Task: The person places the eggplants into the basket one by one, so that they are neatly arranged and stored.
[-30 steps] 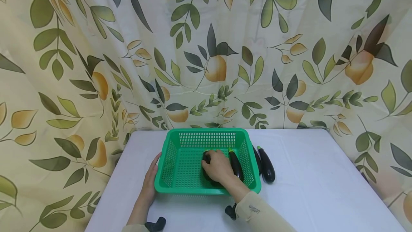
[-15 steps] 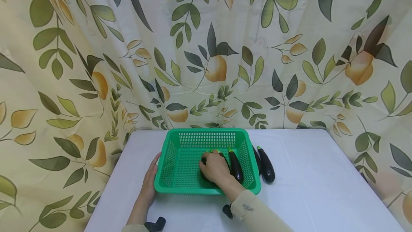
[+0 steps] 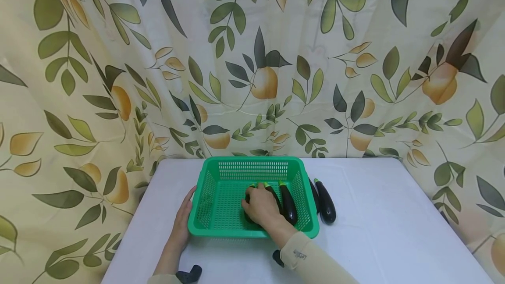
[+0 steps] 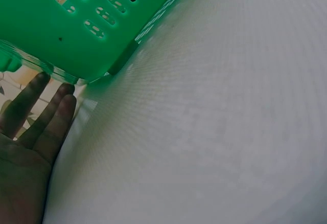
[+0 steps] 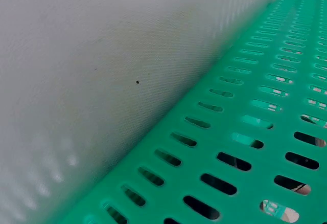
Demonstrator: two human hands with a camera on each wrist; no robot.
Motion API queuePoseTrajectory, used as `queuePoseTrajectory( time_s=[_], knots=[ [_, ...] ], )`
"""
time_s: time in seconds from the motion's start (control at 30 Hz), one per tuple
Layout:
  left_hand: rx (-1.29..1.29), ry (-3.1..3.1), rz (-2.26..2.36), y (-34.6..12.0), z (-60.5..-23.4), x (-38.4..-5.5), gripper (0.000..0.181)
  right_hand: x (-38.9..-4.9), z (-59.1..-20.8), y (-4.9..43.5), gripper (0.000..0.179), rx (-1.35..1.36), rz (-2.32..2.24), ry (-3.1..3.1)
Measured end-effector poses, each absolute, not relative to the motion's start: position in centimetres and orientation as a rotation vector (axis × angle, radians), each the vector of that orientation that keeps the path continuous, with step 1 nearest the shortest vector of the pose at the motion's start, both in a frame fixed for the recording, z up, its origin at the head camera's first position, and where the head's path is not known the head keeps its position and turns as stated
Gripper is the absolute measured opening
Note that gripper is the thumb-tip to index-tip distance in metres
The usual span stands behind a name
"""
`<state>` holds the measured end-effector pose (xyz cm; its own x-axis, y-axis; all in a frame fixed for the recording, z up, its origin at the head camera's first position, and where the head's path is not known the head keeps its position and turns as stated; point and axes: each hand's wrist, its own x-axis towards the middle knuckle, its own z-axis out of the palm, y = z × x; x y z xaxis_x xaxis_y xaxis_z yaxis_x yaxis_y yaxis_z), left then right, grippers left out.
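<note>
Inside a green plastic basket, my right hand curls its fingers over a dark eggplant, which it mostly hides. Just right of that hand, another eggplant shows partly, and a glossy eggplant lies along the basket's right side. Green stem ends poke out beyond my fingers. My left hand rests with extended fingers along the basket's left outer wall. In the left wrist view, its fingers reach up to the basket rim. The right wrist view shows the slotted basket wall, with dark shapes behind it.
Outside the basket's right wall, an eggplant lies on the white-covered table, with another eggplant partly hidden between it and the basket. A leaf-and-fruit patterned curtain hangs behind the table.
My right hand has shifted slightly left inside the basket with the eggplant under it, uncovering another eggplant to its right. My left hand stays at the basket's side.
</note>
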<state>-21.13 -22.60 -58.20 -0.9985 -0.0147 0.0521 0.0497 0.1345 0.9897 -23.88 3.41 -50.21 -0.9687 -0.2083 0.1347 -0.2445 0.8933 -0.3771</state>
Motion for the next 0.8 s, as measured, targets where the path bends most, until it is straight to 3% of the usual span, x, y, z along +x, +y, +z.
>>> queuePoseTrajectory(
  time_s=[0.8],
  knots=[
    [-0.076, -2.344, -2.074, -22.2, -55.5, -19.9, 0.043, -23.8, -50.4, 2.7, 0.035, 0.455, 0.376, -3.039]
  ],
)
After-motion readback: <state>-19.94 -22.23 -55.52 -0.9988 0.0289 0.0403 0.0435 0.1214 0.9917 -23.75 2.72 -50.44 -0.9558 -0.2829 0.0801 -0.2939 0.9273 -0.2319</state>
